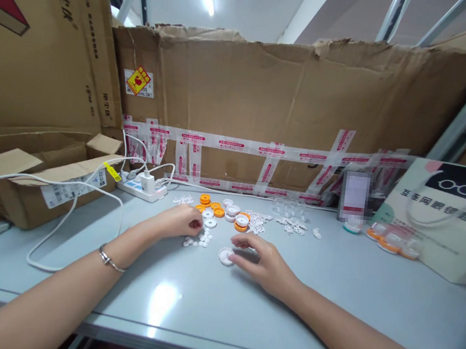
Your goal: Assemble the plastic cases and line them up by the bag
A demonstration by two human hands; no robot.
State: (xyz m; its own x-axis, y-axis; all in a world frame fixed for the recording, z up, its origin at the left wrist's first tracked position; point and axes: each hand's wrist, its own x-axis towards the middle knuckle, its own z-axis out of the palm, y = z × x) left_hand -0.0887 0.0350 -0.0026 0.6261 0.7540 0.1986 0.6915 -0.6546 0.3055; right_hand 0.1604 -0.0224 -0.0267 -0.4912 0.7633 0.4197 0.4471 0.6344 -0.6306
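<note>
White power strip (142, 188) is sitting on the table (268, 317), plugs and white cables (74, 184) running from it. Open cardboard box (89, 154) is lying just left of strip; taller carton (40, 65) is rising behind that box. Big cardboard panel (241, 92) is standing behind strip, carrying tape (231, 142) and yellow-red sticker (138, 80). Glasses-logo bag (428, 223) is standing well right of strip, pixelated item (354, 195) standing between, nearer bag.
</note>
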